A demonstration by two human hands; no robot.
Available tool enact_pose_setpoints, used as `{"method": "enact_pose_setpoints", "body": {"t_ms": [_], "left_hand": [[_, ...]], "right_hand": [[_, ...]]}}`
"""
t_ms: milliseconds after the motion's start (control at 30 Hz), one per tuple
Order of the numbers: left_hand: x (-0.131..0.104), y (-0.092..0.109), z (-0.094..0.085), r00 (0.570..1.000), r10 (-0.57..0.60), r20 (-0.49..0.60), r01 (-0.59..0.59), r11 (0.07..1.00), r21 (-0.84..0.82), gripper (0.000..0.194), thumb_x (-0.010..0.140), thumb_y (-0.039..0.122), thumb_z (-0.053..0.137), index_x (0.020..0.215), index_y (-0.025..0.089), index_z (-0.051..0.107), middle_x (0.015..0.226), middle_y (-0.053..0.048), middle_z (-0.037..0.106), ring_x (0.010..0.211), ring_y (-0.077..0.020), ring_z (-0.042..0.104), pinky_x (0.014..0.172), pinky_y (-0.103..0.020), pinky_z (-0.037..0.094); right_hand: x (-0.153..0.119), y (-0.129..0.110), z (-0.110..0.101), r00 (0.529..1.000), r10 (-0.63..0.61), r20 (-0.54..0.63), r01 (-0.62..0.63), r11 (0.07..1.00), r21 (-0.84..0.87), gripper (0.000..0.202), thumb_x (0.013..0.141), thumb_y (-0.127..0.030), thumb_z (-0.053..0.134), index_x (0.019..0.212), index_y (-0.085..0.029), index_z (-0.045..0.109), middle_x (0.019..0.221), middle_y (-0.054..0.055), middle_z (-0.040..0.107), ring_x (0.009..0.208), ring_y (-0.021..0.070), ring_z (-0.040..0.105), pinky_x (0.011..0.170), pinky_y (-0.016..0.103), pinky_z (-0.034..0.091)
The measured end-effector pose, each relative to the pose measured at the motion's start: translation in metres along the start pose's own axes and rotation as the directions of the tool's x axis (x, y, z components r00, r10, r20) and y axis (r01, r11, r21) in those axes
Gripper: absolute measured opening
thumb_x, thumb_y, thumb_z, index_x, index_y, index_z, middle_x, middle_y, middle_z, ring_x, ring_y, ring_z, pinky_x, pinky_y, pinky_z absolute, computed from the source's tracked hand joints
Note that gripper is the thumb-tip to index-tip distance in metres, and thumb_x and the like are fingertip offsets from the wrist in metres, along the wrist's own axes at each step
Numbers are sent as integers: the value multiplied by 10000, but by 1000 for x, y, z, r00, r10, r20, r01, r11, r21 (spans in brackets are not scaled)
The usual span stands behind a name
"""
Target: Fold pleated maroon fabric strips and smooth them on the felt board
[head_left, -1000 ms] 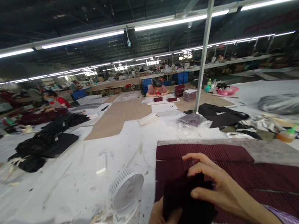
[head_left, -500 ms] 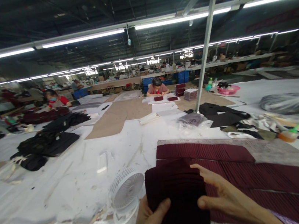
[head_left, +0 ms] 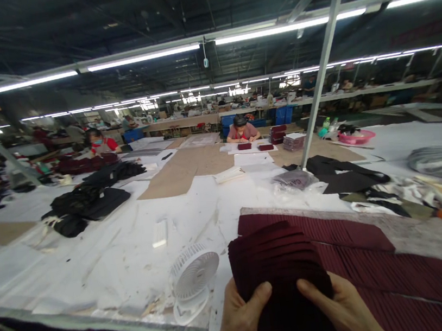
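Note:
A thick stack of dark maroon fabric pieces (head_left: 278, 267) is held up between my two hands, its upper edges fanned into steps. My left hand (head_left: 242, 316) grips the left side, thumb pressed on the front face. On the opposite side my right hand (head_left: 343, 302) is closed around the stack, its thumb also on the front. Behind and to the right, overlapping rows of maroon fabric pieces (head_left: 382, 258) lie spread on a grey mottled sheet (head_left: 425, 213). The lower part of the held stack runs out of view.
A small white fan (head_left: 198, 278) stands left of my hands on the white-covered table (head_left: 115, 262). Dark garments (head_left: 86, 203) lie further left. A metal pole (head_left: 325, 63) rises at right, near a pink basin (head_left: 357, 136). Across the table sits a co-worker (head_left: 242, 129).
The stack's top has fanned out into visible layers. My right hand has moved lower, its thumb now on the front face. The view has turned slightly left.

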State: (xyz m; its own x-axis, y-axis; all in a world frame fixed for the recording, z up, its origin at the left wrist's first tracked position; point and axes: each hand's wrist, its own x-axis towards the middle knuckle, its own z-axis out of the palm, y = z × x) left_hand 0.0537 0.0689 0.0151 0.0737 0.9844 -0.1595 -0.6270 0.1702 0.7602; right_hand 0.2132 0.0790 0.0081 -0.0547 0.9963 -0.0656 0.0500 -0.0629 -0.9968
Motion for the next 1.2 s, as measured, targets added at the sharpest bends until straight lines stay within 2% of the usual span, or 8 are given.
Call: {"method": "enact_pose_setpoints", "body": {"t_ms": [133,233,367,667,900,1067,1133,1200], "left_hand": [[0,13,-3,996,76,39,-71,990,-125,472,782,394,652,1205,190,601,1091,-100,706,1092,-277,606,982,-425,446],[1,26,-8,995,47,86,-25,971,-239,451,869,485,480,1163,180,636,1129,-105,689,1137,-287,572,1016,-447,407],[4,35,-10,999,-17,49,27,977,-211,384,900,370,447,1100,130,671,1080,-106,708,1133,-286,569,1041,-439,370],[6,32,-9,998,-62,16,64,956,-287,353,899,352,461,1109,160,668,1120,-91,698,1150,-276,564,1089,-463,306],[5,32,-13,998,-24,49,36,963,-269,414,894,414,454,1196,180,613,1182,-103,669,1186,-286,543,1101,-482,293],[-1,18,-19,971,87,221,-55,988,-147,632,702,527,683,1246,224,573,1252,-101,627,1229,-323,501,1070,-448,357],[-2,7,-21,973,104,206,-103,995,-17,779,545,457,820,1242,215,570,1165,-114,674,1134,-347,573,989,-454,440],[-1,-5,-22,991,92,95,-108,980,170,773,536,398,838,1234,199,572,1052,-108,718,1013,-323,641,912,-436,496]], "right_hand": [[-1,-5,-1,998,-56,-17,55,998,-39,289,718,-462,699,681,-178,659,647,10,614,658,185,572,561,220,477],[0,-7,-5,991,-126,53,132,985,-115,267,747,-437,671,665,-185,646,669,9,615,670,187,567,573,221,469],[2,-6,-10,969,-180,170,213,956,-201,254,794,-412,629,674,-188,627,684,2,600,692,184,563,600,218,463],[2,1,-18,967,-147,209,194,955,-226,225,816,-395,616,931,-219,696,788,12,614,742,193,558,656,233,455],[4,2,-15,978,-95,183,124,980,-154,223,797,-413,641,752,-195,648,717,-1,578,697,172,524,624,228,433],[4,4,-12,986,7,169,-10,1000,22,284,764,-441,678,717,-169,609,687,-9,541,628,130,462,545,214,385],[4,3,-11,985,23,170,-36,997,75,306,750,-450,694,707,-158,609,662,-16,519,606,117,443,525,209,367],[5,1,-9,985,24,173,-44,993,112,302,746,-447,702,736,-153,632,678,-13,538,618,118,457,536,211,378]]}}
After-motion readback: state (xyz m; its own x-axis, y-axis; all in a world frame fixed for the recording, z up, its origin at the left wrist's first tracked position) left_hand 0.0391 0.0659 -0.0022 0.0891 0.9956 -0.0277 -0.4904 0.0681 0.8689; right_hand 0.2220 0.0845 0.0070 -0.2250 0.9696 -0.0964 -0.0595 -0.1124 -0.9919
